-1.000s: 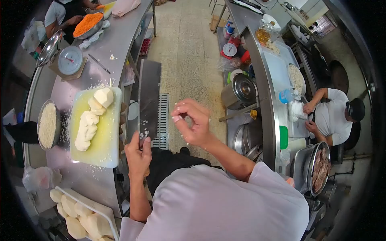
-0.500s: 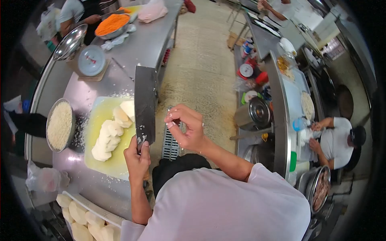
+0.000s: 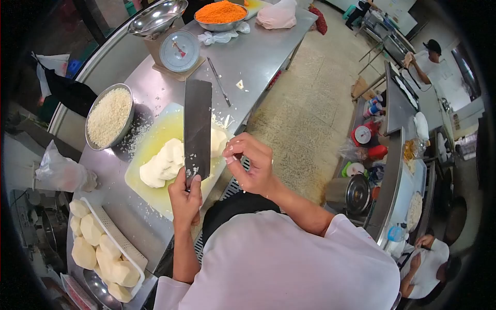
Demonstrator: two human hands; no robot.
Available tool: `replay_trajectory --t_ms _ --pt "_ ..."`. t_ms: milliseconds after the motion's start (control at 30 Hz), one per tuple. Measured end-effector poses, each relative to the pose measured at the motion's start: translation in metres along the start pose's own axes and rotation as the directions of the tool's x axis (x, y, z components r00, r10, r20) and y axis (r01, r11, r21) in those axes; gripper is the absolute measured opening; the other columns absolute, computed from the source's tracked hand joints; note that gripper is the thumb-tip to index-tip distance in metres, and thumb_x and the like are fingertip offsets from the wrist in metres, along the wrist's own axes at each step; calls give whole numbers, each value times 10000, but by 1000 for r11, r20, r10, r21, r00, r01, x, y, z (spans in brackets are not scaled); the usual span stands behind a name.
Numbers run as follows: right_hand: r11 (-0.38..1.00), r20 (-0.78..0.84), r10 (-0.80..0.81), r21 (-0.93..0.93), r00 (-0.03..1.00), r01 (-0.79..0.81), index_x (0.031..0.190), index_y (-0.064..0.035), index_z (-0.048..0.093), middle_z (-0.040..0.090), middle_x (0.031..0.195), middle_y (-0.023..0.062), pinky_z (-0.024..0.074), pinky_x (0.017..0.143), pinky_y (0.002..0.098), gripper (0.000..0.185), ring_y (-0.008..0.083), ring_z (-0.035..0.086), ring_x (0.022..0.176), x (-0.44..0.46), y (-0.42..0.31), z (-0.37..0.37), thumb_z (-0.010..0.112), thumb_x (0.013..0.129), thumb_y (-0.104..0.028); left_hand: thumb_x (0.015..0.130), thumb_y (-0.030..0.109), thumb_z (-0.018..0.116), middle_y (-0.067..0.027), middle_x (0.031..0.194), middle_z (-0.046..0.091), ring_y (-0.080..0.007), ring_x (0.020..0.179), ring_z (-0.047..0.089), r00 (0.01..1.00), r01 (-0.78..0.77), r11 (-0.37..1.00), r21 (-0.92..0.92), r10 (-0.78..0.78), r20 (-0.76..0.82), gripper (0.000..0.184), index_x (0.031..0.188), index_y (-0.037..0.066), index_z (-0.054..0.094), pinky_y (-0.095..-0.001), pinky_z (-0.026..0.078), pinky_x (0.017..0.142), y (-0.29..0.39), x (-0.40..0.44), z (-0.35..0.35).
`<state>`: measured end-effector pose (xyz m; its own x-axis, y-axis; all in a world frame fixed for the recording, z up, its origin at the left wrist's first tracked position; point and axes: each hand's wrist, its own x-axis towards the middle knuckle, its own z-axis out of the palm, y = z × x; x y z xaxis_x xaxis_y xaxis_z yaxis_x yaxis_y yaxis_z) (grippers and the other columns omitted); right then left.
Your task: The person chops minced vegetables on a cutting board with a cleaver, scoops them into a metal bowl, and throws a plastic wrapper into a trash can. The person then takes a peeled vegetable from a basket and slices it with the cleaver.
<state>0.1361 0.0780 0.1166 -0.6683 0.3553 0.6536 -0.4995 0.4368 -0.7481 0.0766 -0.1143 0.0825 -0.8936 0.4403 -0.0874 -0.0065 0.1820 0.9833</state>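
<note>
My left hand (image 3: 186, 199) grips the handle of a wide dark cleaver (image 3: 198, 124), its blade held upright with white crumbs near its base. Just right of the blade, my right hand (image 3: 253, 164) is pinched closed, thumb against curled fingers. White bits cling to its fingertips; whether anything is held between them is hidden. Behind the cleaver lies a yellow-green cutting board (image 3: 142, 150) bearing cut pieces of a peeled pale root vegetable (image 3: 164, 163). The blade hides part of these pieces.
A bowl of chopped white bits (image 3: 109, 118), a dial scale (image 3: 179, 50), a thin rod-like tool (image 3: 218, 81) and a bowl of orange shreds (image 3: 221, 13) stand on the steel table (image 3: 155, 95). Peeled roots fill a white basket (image 3: 116, 232). Co-workers (image 3: 426, 268) work at right.
The view has swung, so the table and basket show more fully. My left hand still holds the cleaver upright, and my right hand stays pinched beside it.
</note>
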Motion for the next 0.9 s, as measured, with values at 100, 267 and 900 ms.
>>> replay_trajectory --t_ms 100,267,900 --pt "1000 -8 -28 1 1000 28 901 30 662 656 877 135 481 569 249 110 151 616 684 14 12 -21 650 818 101 986 41 593 26 594 521 -45 430 452 1000 -6 1000 8 5 20 227 1208 -7 599 -229 376 382 3 15 22" --pt "1000 -73 -9 -23 997 7 905 32 652 653 894 141 459 505 236 100 129 601 637 20 27 -67 637 828 93 990 45 593 28 591 520 -46 420 446 991 -17 1000 3 17 135 180 1165 5 595 -226 369 375 9 44 67" --pt "883 -512 -39 -419 858 -210 896 25 645 650 867 125 455 499 246 96 128 584 618 -73 -44 -101 627 825 87 983 23 597 6 611 544 -56 434 460 720 -79 996 40 29 693 76 1053 -2 613 -250 354 390 10 42 121"
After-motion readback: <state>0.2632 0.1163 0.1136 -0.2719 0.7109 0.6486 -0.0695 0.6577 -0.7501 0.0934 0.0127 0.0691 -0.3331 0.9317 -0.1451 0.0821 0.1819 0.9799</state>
